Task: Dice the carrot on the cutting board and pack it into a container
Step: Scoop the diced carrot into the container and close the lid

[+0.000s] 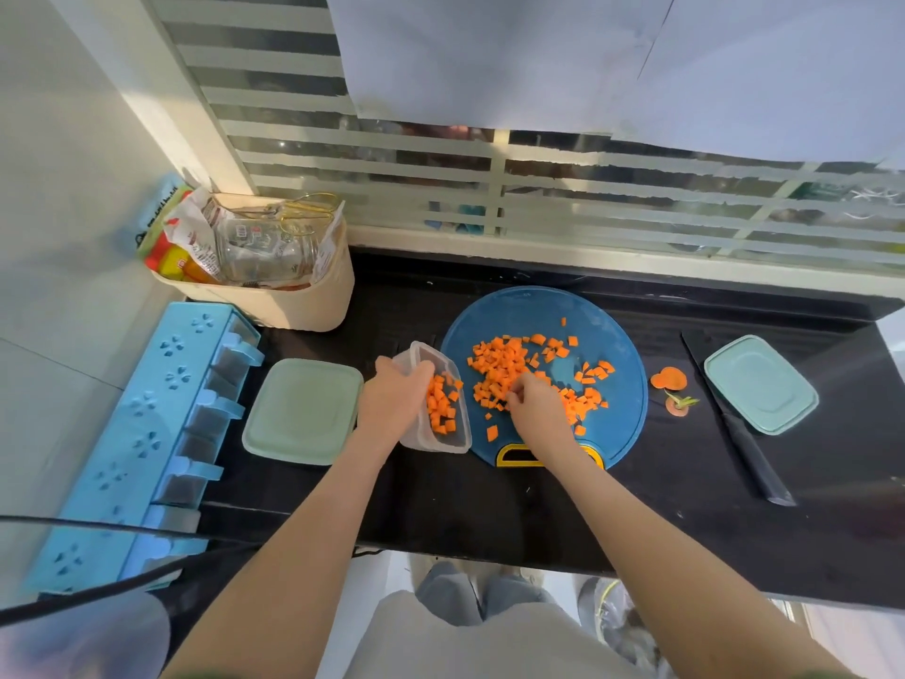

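A round blue cutting board (529, 311) lies on the black counter, strewn with diced carrot (504, 360). At its left edge my left hand (394, 399) grips a clear plastic container (453, 436), tilted toward the board, with several carrot cubes inside. My right hand (536, 406) rests on the board with its fingers curled over a heap of cubes near the board's middle. Carrot end scraps (670, 379) lie on the counter just right of the board.
A green lidded container (303, 411) sits left of my left hand. A teal lid (761, 384) and a black knife (749, 443) lie at the right. A beige basket (294, 296) of packets and a blue spice rack (161, 433) stand at the left.
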A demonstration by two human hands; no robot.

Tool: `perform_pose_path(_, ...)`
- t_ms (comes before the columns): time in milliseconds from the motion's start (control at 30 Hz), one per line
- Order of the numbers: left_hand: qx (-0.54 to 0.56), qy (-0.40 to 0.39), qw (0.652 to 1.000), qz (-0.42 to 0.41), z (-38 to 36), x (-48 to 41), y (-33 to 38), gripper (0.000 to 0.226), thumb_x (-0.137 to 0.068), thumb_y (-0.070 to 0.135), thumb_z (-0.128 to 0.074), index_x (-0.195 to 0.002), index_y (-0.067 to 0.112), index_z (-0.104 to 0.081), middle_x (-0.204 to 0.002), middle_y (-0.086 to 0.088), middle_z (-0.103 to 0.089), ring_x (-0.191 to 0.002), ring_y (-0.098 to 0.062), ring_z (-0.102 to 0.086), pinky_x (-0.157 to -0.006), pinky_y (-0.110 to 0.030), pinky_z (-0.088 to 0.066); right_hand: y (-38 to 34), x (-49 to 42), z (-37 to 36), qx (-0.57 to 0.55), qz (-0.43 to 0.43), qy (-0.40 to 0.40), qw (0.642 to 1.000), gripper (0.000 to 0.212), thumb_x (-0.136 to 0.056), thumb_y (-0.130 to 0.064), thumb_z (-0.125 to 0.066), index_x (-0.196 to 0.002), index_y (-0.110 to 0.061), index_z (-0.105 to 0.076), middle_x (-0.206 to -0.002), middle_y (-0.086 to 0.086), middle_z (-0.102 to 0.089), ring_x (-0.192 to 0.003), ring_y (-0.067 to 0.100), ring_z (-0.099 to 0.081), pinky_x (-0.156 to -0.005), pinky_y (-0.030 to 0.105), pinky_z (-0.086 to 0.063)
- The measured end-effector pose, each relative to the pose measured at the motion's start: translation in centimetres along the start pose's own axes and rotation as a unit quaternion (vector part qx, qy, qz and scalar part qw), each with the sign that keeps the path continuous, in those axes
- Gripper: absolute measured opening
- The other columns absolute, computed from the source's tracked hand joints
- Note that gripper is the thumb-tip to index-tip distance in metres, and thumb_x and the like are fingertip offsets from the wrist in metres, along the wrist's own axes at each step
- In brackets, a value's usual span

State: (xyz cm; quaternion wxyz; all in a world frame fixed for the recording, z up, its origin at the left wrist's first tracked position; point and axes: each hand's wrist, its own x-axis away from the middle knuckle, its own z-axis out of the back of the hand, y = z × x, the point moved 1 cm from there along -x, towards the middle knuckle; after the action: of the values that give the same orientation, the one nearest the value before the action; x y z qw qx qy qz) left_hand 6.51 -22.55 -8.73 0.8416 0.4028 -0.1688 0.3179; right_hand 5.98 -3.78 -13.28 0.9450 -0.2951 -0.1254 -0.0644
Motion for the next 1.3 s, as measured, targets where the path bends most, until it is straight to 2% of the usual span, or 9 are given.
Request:
perform_pose_path(67, -0.010, -0.004, 1.000, 0.008, -0.3, 0.2, 0.9, 0.059, -0.089, 0.046, -0.048, -0.134, 0.010, -0.034, -0.118, -0.010, -0.053, -0.094, -0.021, -0.049, -0.076, -0.034, -0.039, 0.4, -0.1, 0.9, 0.010, 0.004, 0.054, 0.998, 0.011, -0.094, -0.018, -0.055, -0.097, -0.007, -0.052, -0.097, 0.007, -0.054, -0.091, 0.023, -0.054, -0.071, 0.027, -0.038)
perform_pose_path(133, -0.012, -0.002, 1.000, 0.018, -0.6, 0.2, 1.7, 0.061, -0.090, 0.047, -0.046, -0.136, 0.010, -0.031, -0.124, -0.012, -0.052, -0.101, -0.023, -0.052, -0.077, -0.034, -0.040, 1.3, -0.3, 1.8, 0.046, -0.031, 0.104, 0.993, 0.037, -0.089, -0.032, -0.061, -0.112, -0.006, -0.049, -0.111, 0.011, -0.053, -0.104, 0.027, -0.051, -0.082, 0.034, -0.041)
perform_pose_path(233, -0.030, 0.001, 0.999, 0.018, -1.0, 0.2, 2.7, 0.064, -0.091, 0.050, -0.044, -0.138, 0.010, -0.028, -0.125, -0.012, -0.051, -0.108, -0.026, -0.054, -0.079, -0.035, -0.041, 2.6, -0.7, 2.6, 0.077, -0.134, 0.038, 0.987, 0.085, -0.085, -0.060, -0.058, -0.145, -0.010, -0.025, -0.144, 0.017, -0.035, -0.132, 0.038, -0.035, -0.102, 0.051, -0.037)
perform_pose_path(333, -0.071, 0.007, 0.997, 0.009, -1.3, 0.1, 3.5, 0.064, -0.091, 0.052, -0.044, -0.138, 0.012, -0.026, -0.124, -0.011, -0.052, -0.108, -0.025, -0.055, -0.078, -0.035, -0.042, 2.8, -1.7, 2.8, 0.080, -0.131, -0.049, 0.987, 0.097, -0.084, -0.064, -0.058, -0.153, -0.017, -0.009, -0.156, 0.021, -0.015, -0.141, 0.044, -0.018, -0.111, 0.053, -0.027)
perform_pose_path(700, -0.102, 0.036, 0.993, -0.036, -3.2, 0.7, 5.1, 0.072, -0.094, 0.056, -0.037, -0.146, 0.010, -0.020, -0.127, -0.012, -0.054, -0.113, -0.029, -0.055, -0.088, -0.040, -0.046, 0.2, -4.5, 1.0, -0.007, -0.080, -0.137, 0.987, 0.076, -0.085, -0.036, -0.068, -0.143, -0.018, -0.023, -0.147, 0.018, -0.016, -0.122, 0.034, -0.047, -0.102, 0.038, -0.041)
perform_pose_path(833, -0.053, 0.020, 0.998, -0.012, -3.3, 0.4, 4.7, 0.064, -0.094, 0.052, -0.039, -0.140, 0.010, -0.025, -0.124, -0.011, -0.054, -0.109, -0.027, -0.056, -0.086, -0.040, -0.047, -0.8, -5.0, 1.0, -0.095, -0.110, -0.110, 0.983, 0.058, -0.085, -0.026, -0.067, -0.133, -0.015, -0.035, -0.136, 0.015, -0.034, -0.115, 0.028, -0.047, -0.094, 0.035, -0.044)
perform_pose_path(967, -0.032, 0.014, 0.999, -0.007, -3.3, -0.1, 4.5, 0.062, -0.093, 0.050, -0.041, -0.137, 0.009, -0.028, -0.121, -0.011, -0.054, -0.106, -0.027, -0.056, -0.082, -0.038, -0.045, -2.9, -4.5, 0.2, -0.133, -0.043, -0.120, 0.983, 0.041, -0.085, -0.025, -0.067, -0.120, -0.017, -0.047, -0.123, 0.007, -0.046, -0.108, 0.021, -0.049, -0.086, 0.030, -0.044)
perform_pose_path(1100, -0.015, -0.001, 1.000, -0.013, -3.1, -0.5, 4.0, 0.058, -0.093, 0.051, -0.042, -0.134, 0.010, -0.032, -0.118, -0.010, -0.055, -0.097, -0.022, -0.054, -0.078, -0.035, -0.045, -4.9, -3.7, -0.1, -0.129, 0.055, -0.153, 0.978, 0.034, -0.097, -0.023, -0.053, -0.131, -0.016, -0.052, -0.122, 0.007, -0.058, -0.110, 0.022, -0.056, -0.086, 0.025, -0.042)
perform_pose_path(1300, 0.029, -0.036, 0.999, 0.003, -2.4, -1.0, 2.8, 0.059, -0.093, 0.048, -0.043, -0.135, 0.010, -0.032, -0.120, -0.011, -0.055, -0.102, -0.024, -0.056, -0.087, -0.039, -0.049, -4.1, -3.5, 2.3, -0.073, 0.117, -0.217, 0.966, 0.056, -0.098, 0.001, -0.035, -0.143, -0.031, -0.041, -0.132, 0.004, -0.057, -0.110, 0.027, -0.060, -0.093, 0.040, -0.052)
